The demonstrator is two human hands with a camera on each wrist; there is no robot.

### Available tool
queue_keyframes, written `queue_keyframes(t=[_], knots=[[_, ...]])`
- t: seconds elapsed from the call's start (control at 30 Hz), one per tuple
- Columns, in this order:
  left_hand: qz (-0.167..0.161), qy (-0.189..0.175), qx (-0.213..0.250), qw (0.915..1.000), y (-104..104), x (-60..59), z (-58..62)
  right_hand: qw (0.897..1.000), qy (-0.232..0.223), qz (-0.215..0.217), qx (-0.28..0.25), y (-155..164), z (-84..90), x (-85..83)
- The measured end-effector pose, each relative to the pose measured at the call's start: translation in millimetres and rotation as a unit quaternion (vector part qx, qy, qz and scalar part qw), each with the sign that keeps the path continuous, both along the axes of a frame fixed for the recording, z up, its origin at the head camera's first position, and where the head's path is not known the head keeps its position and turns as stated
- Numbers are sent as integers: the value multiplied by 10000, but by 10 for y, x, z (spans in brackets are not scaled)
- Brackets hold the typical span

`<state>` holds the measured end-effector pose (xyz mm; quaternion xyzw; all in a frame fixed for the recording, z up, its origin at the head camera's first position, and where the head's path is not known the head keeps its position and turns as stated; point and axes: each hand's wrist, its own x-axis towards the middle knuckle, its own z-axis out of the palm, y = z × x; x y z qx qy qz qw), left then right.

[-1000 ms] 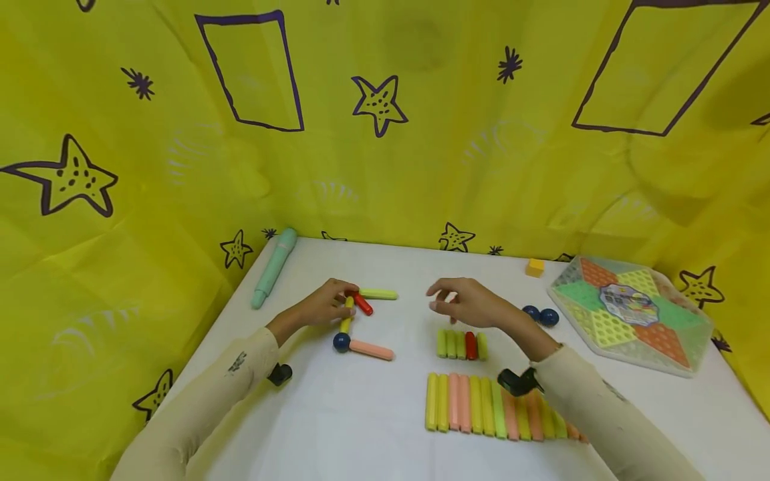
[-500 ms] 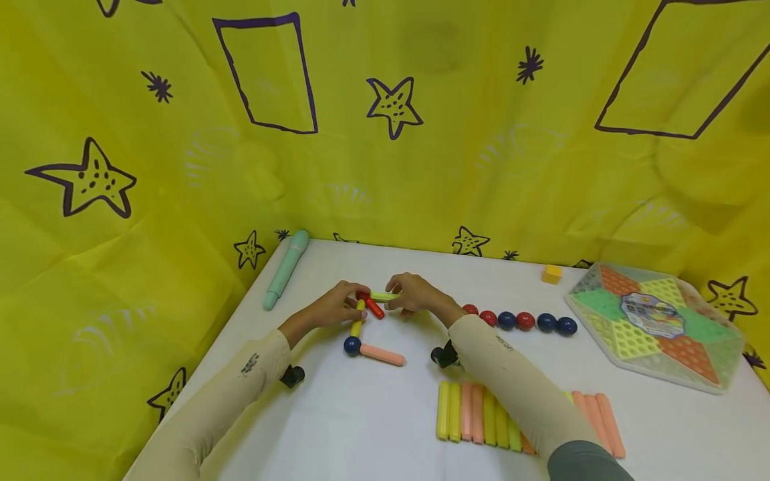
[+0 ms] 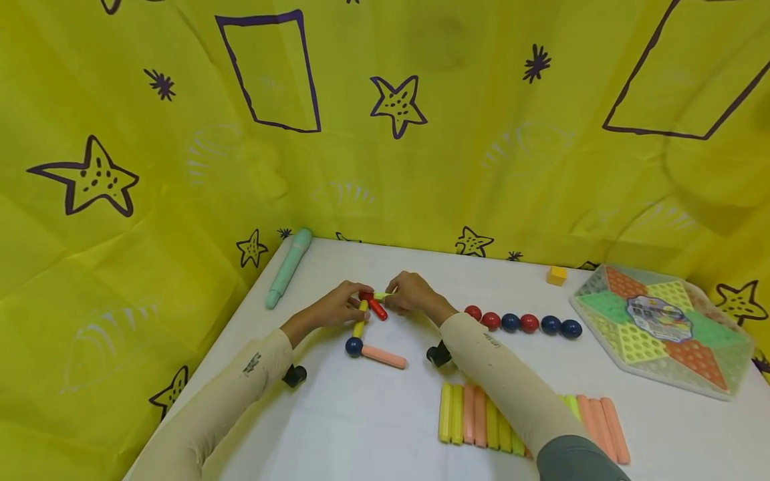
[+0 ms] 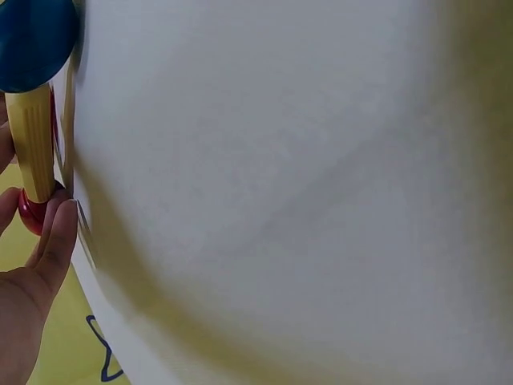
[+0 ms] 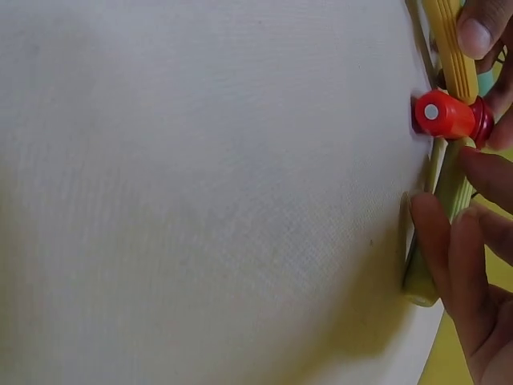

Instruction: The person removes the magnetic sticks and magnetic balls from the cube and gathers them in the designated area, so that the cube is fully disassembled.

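My left hand (image 3: 337, 304) holds the joint of a small magnetic-stick build, its fingers round the red ball (image 4: 32, 212). From that ball a yellow stick (image 3: 359, 327) leads to a dark blue ball (image 3: 354, 346), where a pink stick (image 3: 385, 357) points right. A short red stick (image 5: 449, 118) also juts from the red ball. On the far side, my right hand (image 3: 414, 294) pinches a yellow-green stick (image 5: 453, 184), whose end meets the red ball. The fingers partly cover this stick in the head view.
Right of the hands runs a row of red and blue balls (image 3: 510, 323). Long yellow, green and pink sticks (image 3: 474, 414) lie side by side nearer me, partly under my right forearm. A patterned box (image 3: 662, 327), an orange cube (image 3: 557, 275) and a mint-green microphone-shaped object (image 3: 289, 268) stand farther back.
My right hand has moved left from above the short sticks to the yellow-green stick and now pinches it. The left hand keeps its place at the joint. My forearm now hides the short sticks.
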<state>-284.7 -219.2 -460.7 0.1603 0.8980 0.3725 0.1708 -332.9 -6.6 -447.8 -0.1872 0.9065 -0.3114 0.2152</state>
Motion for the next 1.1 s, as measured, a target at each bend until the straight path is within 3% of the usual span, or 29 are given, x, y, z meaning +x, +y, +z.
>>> queue_keyframes(t=[0.33,0.67,0.83,1.1], knots=[[-55,-37,68,10000,-4,-7,10,9986,230,-210,421,-86,4,-9],[-139,-81,207,9997,-10,2,13,9991,-199,290,-237,-47,-62,-41],[-173,-33,241,9996,-22,-3,9,9969,-69,542,-572,-46,-80,-48],[-316,28,321,9990,-23,-16,-6,9980,46,123,-621,-61,-81,-39]])
